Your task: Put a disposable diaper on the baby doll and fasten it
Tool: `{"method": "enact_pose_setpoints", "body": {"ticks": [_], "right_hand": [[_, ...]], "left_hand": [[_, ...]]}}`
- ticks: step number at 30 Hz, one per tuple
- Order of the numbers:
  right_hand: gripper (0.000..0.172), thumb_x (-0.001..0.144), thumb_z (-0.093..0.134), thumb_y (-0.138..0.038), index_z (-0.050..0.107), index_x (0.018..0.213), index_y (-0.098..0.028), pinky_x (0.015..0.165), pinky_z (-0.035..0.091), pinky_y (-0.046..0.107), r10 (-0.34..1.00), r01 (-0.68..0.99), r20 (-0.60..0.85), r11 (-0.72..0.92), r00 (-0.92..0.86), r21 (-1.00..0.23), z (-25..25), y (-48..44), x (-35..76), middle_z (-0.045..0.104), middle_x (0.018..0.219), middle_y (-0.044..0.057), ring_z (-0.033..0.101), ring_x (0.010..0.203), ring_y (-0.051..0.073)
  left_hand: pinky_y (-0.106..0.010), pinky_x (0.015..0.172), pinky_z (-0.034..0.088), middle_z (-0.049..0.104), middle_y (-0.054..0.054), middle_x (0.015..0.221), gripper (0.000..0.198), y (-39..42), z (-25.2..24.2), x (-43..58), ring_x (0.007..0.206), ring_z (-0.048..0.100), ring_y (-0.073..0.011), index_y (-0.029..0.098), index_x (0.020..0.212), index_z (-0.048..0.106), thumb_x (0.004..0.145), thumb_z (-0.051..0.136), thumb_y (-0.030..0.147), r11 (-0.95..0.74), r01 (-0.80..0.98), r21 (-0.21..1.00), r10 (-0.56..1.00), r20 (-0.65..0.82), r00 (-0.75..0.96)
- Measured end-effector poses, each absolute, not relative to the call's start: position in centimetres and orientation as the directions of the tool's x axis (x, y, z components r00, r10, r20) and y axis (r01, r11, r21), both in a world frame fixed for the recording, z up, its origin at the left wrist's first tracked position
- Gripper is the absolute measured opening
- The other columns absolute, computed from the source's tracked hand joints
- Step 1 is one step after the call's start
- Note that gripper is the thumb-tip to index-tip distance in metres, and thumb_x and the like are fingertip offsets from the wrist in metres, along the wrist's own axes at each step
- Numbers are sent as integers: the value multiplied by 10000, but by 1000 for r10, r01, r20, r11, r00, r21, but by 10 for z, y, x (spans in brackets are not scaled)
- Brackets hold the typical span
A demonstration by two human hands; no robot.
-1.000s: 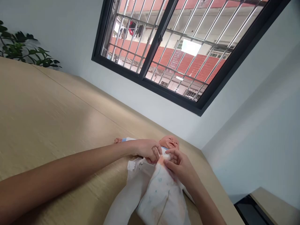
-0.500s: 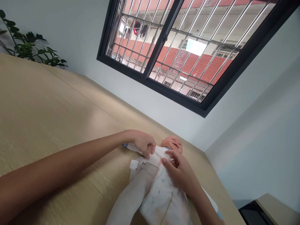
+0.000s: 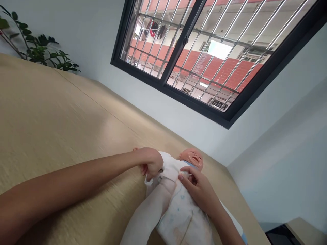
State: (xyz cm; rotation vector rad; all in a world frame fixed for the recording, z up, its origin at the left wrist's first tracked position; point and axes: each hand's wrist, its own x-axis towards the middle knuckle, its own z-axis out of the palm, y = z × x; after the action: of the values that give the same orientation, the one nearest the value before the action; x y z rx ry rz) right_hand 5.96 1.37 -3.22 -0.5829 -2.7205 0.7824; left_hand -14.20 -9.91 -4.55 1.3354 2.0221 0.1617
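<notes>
A pale vinyl baby doll lies on its back, its head [image 3: 191, 160] at the far end of the table. A white disposable diaper [image 3: 185, 217] covers its hips, and the waist part is drawn across its belly. My left hand [image 3: 150, 163] is shut on the diaper's side near a small torn-looking white tab [image 3: 148, 181]. My right hand [image 3: 198, 187] lies on the diaper's front, fingers curled at its upper edge below the doll's chin. One doll leg [image 3: 150, 207] stretches toward me, looking pale and whitish.
The doll lies near the edge of a light wooden table [image 3: 63, 112]. A barred dark-framed window [image 3: 191, 58] and white wall stand beyond it. A leafy green plant [image 3: 43, 54] shows at the far left, and a dark object [image 3: 279, 236] sits at the lower right.
My left hand has moved away from my right, out to the doll's side, pulling the diaper's waist across the belly. The whole scene has drifted slightly right in view.
</notes>
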Motion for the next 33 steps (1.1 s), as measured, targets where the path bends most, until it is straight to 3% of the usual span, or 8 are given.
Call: {"method": "enact_pose_setpoints", "body": {"ticks": [3,6,9,13,18,22,26,33], "right_hand": [[440,859,551,-576,641,1084,-209,623,310,281,420,296,123,791,-899,-536,-32,16,59,446,701,-17,431,666,164],[438,874,536,-569,638,1094,-204,622,307,282,407,286,126,799,-905,-529,-33,17,59,456,711,-13,429,667,163],[426,883,535,-558,643,1088,-201,623,310,281,398,280,126,804,-909,-525,-33,19,60,466,729,-8,431,672,161],[412,889,542,-543,644,1092,-199,619,307,281,381,260,130,807,-915,-531,-34,21,60,473,733,-8,437,670,157],[416,890,544,-537,649,1091,-189,616,309,279,374,250,138,809,-917,-532,-35,22,60,470,727,-7,441,669,156],[423,884,556,-538,636,1103,-185,605,309,268,389,263,120,789,-914,-555,-32,20,60,442,705,-19,429,655,147],[459,867,585,-526,603,1158,-173,571,300,246,399,276,73,742,-914,-611,-29,19,62,421,688,-35,410,622,129],[536,832,653,-536,528,1191,-159,502,289,217,427,264,13,582,-904,-769,-28,24,63,426,678,-51,370,561,98]], "left_hand": [[-362,555,527,610,-71,532,245,-103,-41,-151,579,636,-268,138,521,548,474,772,52,487,751,445,759,-642,-112],[-284,566,521,619,-31,559,240,-107,-34,-162,635,653,-231,158,573,534,504,746,68,455,720,524,764,-645,-14],[-252,529,495,623,-12,580,228,-112,-27,-171,612,631,-206,169,618,571,525,774,124,367,708,604,816,-574,66],[-194,494,419,619,16,620,221,-118,-19,-183,595,576,-152,183,715,637,594,813,239,161,668,727,919,-358,168],[-207,686,487,679,1,846,303,-118,-22,-189,791,623,-152,168,790,638,636,845,328,-31,525,851,959,-123,257],[-301,795,536,691,-41,985,344,-114,-30,-185,877,679,-199,179,864,550,741,790,392,-42,363,931,916,-108,385],[-314,798,547,701,-55,975,324,-108,-37,-176,864,708,-207,202,932,500,835,730,408,5,236,972,888,-113,445],[-242,689,535,697,-29,909,344,-100,-38,-168,754,695,-168,210,944,459,865,685,457,-68,253,965,910,-44,412]]}}
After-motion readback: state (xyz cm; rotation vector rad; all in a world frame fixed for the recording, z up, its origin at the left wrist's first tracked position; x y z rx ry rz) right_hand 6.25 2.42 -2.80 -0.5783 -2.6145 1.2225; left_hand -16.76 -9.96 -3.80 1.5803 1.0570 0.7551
